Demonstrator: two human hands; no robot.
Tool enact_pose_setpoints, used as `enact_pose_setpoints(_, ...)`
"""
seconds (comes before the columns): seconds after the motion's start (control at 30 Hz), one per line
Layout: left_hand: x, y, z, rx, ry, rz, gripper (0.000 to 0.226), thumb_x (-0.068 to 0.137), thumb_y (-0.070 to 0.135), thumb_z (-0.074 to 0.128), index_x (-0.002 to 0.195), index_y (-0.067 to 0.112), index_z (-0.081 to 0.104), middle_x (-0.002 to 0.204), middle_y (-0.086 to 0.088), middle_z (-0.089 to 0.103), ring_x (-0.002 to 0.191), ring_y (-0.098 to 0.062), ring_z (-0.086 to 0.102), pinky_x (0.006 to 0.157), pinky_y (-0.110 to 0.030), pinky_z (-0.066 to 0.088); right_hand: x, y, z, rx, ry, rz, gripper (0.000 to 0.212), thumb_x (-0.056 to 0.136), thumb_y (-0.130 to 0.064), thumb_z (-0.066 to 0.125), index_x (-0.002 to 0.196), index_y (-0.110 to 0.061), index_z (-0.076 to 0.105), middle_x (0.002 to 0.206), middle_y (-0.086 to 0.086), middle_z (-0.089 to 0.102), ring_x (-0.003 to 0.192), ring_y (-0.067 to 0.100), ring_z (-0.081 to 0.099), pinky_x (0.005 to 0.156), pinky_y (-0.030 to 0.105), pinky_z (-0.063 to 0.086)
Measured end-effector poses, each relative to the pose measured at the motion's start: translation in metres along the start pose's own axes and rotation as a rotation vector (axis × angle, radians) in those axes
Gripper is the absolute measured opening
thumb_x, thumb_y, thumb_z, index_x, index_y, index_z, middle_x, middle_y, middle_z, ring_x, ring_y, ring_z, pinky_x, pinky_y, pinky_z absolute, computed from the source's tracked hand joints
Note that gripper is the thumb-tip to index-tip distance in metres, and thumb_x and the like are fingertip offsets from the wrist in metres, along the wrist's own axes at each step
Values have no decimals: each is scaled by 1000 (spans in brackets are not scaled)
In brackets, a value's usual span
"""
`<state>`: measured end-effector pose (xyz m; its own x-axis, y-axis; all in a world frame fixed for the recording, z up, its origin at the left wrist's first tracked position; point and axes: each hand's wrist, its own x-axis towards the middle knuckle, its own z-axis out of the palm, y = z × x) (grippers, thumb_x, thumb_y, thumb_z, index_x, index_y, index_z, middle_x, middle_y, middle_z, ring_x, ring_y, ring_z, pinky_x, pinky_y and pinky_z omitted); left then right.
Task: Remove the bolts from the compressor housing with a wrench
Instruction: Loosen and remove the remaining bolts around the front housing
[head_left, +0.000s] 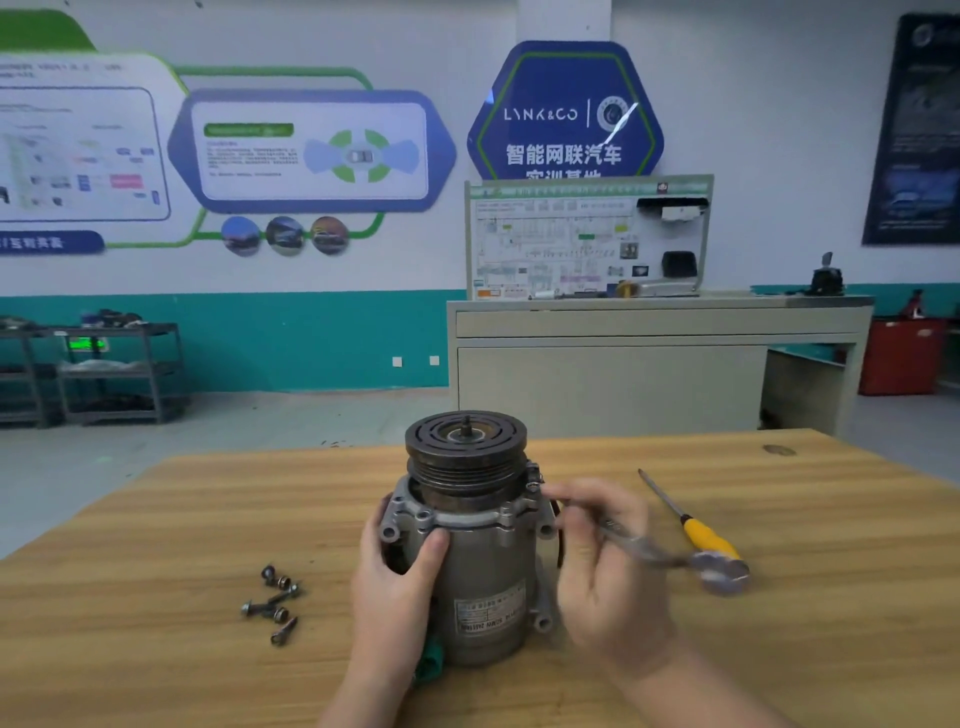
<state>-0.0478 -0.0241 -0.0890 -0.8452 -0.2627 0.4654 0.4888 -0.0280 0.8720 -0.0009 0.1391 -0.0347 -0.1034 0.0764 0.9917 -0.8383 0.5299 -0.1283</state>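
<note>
A yellow-handled screwdriver (691, 525) lies on the right of the wooden bench (156, 519), with a grey cabinet (623, 374) and dark shelving (119, 374) far behind.

The wooden table (156, 519) bears the upright compressor (478, 545), loose bolts (274, 605) and a yellow-handled screwdriver (691, 525).

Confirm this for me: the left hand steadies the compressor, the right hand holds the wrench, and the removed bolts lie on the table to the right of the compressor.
One detail is wrong. In the head view the removed bolts lie on the table to the left of the compressor, not the right. The left hand does steady it, and the right hand holds the wrench.
</note>
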Motion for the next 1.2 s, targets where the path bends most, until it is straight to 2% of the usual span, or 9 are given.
enact_pose_setpoints(0.13, -2, 2, 0, 13, 26, -18, 73, 68, 58, 76, 130, 32, 47, 117, 26, 57, 100, 23, 51, 74, -3, 41, 9, 6, 12, 388, 356, 452, 17, 99, -21, 32, 93, -35, 40, 72, 0, 63, 46, 14, 49, 47, 19, 41)
enact_pose_setpoints(0.2, -3, 2, 0, 20, 36, -18, 71, 64, 60, 68, 127, 36, 46, 116, 26, 56, 99, 24, 51, 71, 0, 42, 25, 24, 15, 496, 470, 760, 18, 99, -15, 31, 89, -27, 39, 60, 1, 59, 37, 14, 41, 39, 19, 34)
enact_pose_setpoints(0.3, -5, 3, 0, 7, 31, -24, 76, 60, 60, 62, 129, 31, 50, 116, 21, 60, 99, 20, 54, 73, -5, 44, 50, 56, 21, 682, 391, 1313, 17, 102, -13, 33, 87, -13, 43, 53, 6, 50, 29, 12, 34, 33, 15, 23)
enact_pose_setpoints(0.4, -5, 3, 0, 18, 43, -26, 63, 66, 66, 71, 119, 33, 59, 108, 22, 67, 98, 16, 57, 77, -12, 42, 61, 65, 17, 942, 203, 1495, 25, 103, -21, 35, 84, -11, 48, 52, 4, 52, 31, 11, 39, 31, 15, 26)
enact_pose_setpoints(0.57, -5, -2, 3, 59, 86, -12, 64, 59, 66, 60, 115, 34, 63, 109, 20, 68, 104, 7, 59, 80, -8, 45, 59, 50, -7, 938, 265, 1136, 21, 104, -15, 32, 90, -11, 47, 62, 7, 66, 49, 17, 62, 45, 22, 50)
enact_pose_setpoints(0.7, -8, -5, 4, 117, 82, -11, 78, 59, 72, 60, 125, 32, 59, 121, 8, 62, 115, -11, 56, 101, -41, 46, 40, 30, -11, 546, 209, 748, 18, 104, -15, 35, 90, -19, 46, 72, 5, 69, 52, 20, 64, 48, 27, 52)
enact_pose_setpoints(0.93, -8, 0, 5, 125, 81, -32, 93, 55, 75, 60, 134, 26, 52, 127, 4, 59, 120, -14, 53, 104, -47, 43, 27, 17, -6, 329, 53, 416, 9, 94, -53, 46, 89, -48, 52, 84, -1, 69, 59, 17, 67, 58, 30, 56)
enact_pose_setpoints(1.07, -9, 2, 6, 125, 92, -27, 98, 55, 74, 60, 139, 24, 47, 132, 3, 56, 123, -16, 51, 106, -46, 42, 19, 16, -7, 94, -100, 60, 18, 101, -37, 41, 100, -23, 52, 75, 0, 62, 64, 7, 64, 57, 24, 55)
enact_pose_setpoints(1.2, -9, 2, 6, 125, 89, -20, 92, 57, 70, 61, 136, 26, 48, 130, 3, 58, 120, -14, 54, 103, -40, 44, 15, 12, 5, -76, -204, -263, 12, 98, -22, 50, 98, -10, 52, 81, 9, 61, 64, 17, 59, 57, 25, 51)
